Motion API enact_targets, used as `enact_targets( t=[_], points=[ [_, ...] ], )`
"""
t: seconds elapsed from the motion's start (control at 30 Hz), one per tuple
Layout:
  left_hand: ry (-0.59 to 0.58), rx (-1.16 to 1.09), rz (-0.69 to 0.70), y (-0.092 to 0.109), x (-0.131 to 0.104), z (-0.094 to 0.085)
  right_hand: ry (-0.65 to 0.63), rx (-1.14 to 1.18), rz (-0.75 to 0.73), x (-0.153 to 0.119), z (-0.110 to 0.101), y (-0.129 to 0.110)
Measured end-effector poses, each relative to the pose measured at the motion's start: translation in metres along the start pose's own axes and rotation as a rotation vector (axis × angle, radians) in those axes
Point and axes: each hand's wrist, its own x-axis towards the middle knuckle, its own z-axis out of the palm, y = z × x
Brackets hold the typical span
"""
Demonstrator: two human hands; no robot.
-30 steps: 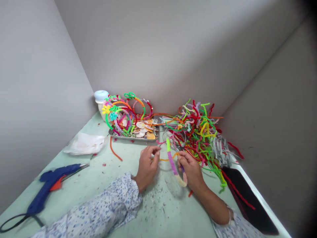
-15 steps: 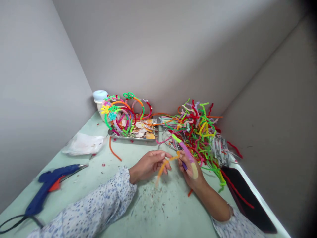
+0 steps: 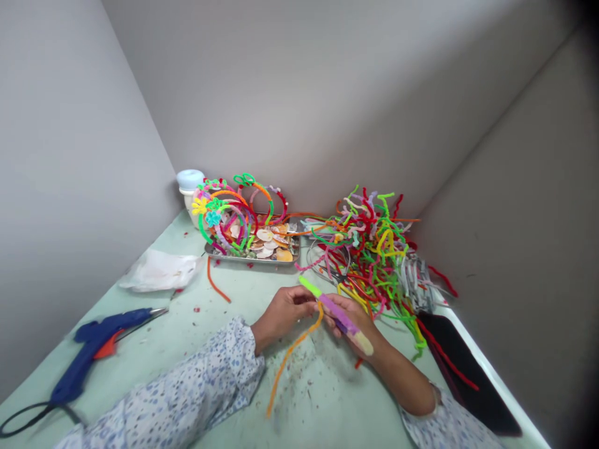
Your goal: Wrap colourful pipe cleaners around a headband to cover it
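Listener: Where is the work being done?

Describer: Above the middle of the bench [image 3: 182,324]. A fuzzy hoop [image 3: 334,308] is grasped in the right hand [image 3: 362,318], its lime end pointed toward the back left corner.

Listener: And the left hand [image 3: 283,312]?

Describer: Its fingers are curled close beside the hoop, near the join of lime and purple. Whether anything is pinched by them cannot be told.

Listener: How much has been done?

Describer: The visible side is covered in lime, purple and cream, so that part is judged complete; the other side is mostly hidden. An orange stem [image 3: 291,352] is left dangling — top end at the hoop, tail toward the front edge — and seems not yet wound or fastened.

Listener: Are others to be seen?

Describer: Several decorated hoops [image 3: 270,206] are gathered at a tray [image 3: 262,260] of shells [image 3: 265,236], near the back left corner. Flowers are borne by some; none can be seen on the held one. Loose stems [image 3: 384,262] are heaped toward the back right corner, and a glue gun [image 3: 87,352] is laid by the left edge.
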Motion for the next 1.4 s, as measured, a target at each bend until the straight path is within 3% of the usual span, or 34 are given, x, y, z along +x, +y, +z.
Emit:
enact_targets(
  t=[0.1, 0.27, 0.67, 1.1, 1.27, 1.4],
  points=[
    [-0.009, 0.035, -0.004, 0.004, 0.000, -0.002, -0.099, 0.047, 0.069, -0.003, -0.001, -0.006],
    [-0.051, 0.053, -0.011, 0.008, 0.000, -0.005, -0.160, 0.093, 0.089, -0.007, -0.002, -0.015],
    [0.002, 0.069, -0.032, 0.010, 0.000, -0.005, -0.055, 0.017, 0.115, -0.007, 0.006, -0.015],
    [0.191, 0.118, -0.046, 0.014, -0.005, 0.008, 0.008, -0.076, -0.083, -0.001, 0.010, 0.008],
    [0.256, 0.111, -0.032, 0.012, -0.006, 0.012, 0.040, -0.102, -0.090, 0.000, 0.011, 0.009],
    [0.206, 0.073, -0.019, 0.016, -0.006, 0.013, 0.049, -0.051, -0.031, 0.004, 0.010, 0.011]
  ],
)
